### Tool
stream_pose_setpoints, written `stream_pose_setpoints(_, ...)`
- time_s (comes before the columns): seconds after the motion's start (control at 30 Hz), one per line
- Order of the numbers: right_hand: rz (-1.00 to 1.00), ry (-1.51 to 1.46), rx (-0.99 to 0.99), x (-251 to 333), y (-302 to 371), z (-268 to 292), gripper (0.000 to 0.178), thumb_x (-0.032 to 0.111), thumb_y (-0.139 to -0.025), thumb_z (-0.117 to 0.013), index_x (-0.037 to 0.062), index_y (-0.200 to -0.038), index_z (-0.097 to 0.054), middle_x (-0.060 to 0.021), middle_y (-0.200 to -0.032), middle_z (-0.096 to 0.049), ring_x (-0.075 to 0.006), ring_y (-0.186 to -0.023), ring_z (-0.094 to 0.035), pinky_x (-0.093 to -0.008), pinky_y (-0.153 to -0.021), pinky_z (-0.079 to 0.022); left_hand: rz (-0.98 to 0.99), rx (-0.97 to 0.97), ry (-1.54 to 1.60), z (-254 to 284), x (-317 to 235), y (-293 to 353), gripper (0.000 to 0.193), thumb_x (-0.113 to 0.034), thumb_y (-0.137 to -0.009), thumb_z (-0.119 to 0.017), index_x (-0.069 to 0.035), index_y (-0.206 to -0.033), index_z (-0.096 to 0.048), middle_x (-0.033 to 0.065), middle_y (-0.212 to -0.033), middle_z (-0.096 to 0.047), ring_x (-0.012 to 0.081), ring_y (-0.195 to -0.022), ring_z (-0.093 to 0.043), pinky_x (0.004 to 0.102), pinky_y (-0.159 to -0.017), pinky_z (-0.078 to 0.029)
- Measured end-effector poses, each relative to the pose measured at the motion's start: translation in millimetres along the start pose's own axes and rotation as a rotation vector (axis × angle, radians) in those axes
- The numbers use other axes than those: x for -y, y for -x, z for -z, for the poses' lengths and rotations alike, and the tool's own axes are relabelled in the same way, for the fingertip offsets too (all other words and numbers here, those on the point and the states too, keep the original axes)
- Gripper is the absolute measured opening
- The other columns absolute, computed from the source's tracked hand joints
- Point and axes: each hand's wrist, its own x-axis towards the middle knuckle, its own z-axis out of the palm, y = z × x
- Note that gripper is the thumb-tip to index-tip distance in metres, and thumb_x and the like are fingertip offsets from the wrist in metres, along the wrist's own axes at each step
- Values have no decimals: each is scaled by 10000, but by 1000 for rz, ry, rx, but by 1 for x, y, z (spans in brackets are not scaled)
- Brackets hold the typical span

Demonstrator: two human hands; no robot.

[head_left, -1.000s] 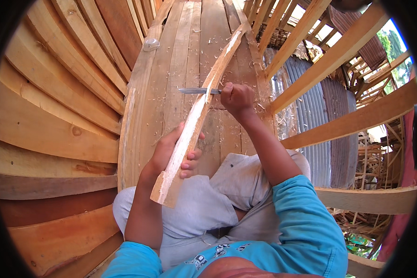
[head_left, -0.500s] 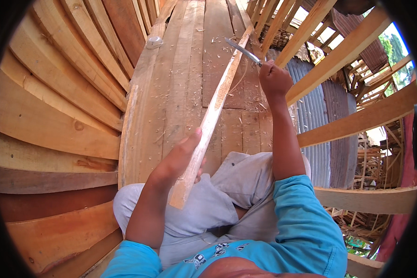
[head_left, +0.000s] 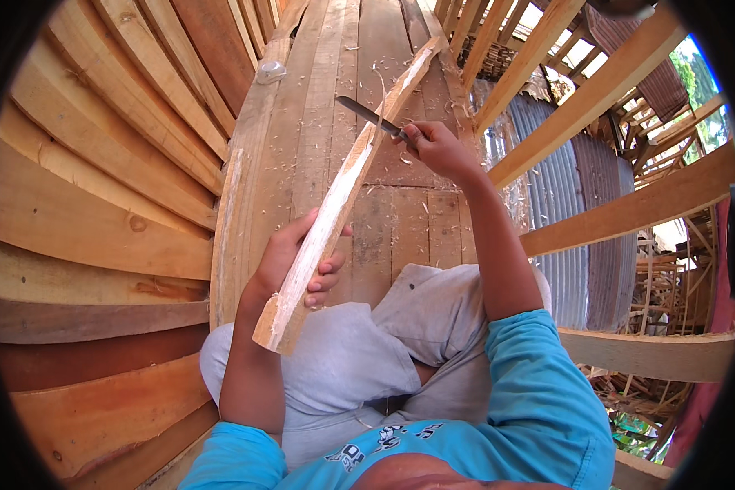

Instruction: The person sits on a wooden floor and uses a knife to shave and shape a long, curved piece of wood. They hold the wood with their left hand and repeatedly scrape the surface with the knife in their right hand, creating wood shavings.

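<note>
**Knife on a long wooden slat, inside a plank hull**

Hidden first: lower end of the wooden slat [head_left: 335,214] partly covered by the left hand [head_left: 292,260], so only the blunt, rough-cut butt shows below the fingers, over the lap in grey shorts [head_left: 359,359]. Knife [head_left: 373,119] handle swallowed by the right hand [head_left: 434,149]; only the narrow dark blade visible, pointing up and left. Exact contact between blade and slat hard to judge, though the blade crosses the slat's right edge near its upper half. Far tip of the slat close to the floor boards [head_left: 388,220]; touching or not, cannot tell. Upper corners of the view cut off by the dark lens rim.

Left hand wrapped around the slat's lower part, thumb on the left face, fingertips curled over the right edge, firmly closed. Right hand closed tight on the knife handle, arm stretched forward.

Slat itself: long, thin, pale, running from just above the lap diagonally up and right toward the top middle of the floor boards. Pale fresh wood along one face, ragged splintery edge, slightly tapered.

Around it: pale shavings scattered over the floor boards, curved hull planks [head_left: 98,196] rising on the left, bare wooden ribs [head_left: 621,204] and corrugated metal sheet [head_left: 547,204] on the right.
</note>
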Motion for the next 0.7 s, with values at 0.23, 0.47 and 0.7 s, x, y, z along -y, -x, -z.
stream_pose_setpoints(0.23,41,223,-19,32,10,-25,616,557,-997,-481,13,-770,-658,20,-629,-512,-107,-558,-444,-299,-516,-371,21,-7,39,2,1,1,544,-530,-1028,-312,-55,-1227,-487,52,-639,-415,142,-418,-420,306,-335,-397)
stream_pose_setpoints(0.47,-194,94,15,39,12,-32,642,631,-947,-522,101,-584,-511,48,-524,-390,-95,-441,-345,-301,-419,-267,12,-28,-29,-2,2,-1,547,-537,-1023,-320,-58,-1230,-484,52,-630,-427,142,-410,-428,302,-326,-399)
stream_pose_setpoints(0.7,-578,-309,269,54,16,-19,606,646,-947,-502,172,-595,-365,94,-526,-236,-50,-418,-195,-263,-385,-129,-1,-46,-67,-2,5,-1,546,-535,-1024,-325,-53,-1228,-482,48,-627,-429,137,-404,-437,299,-324,-403)
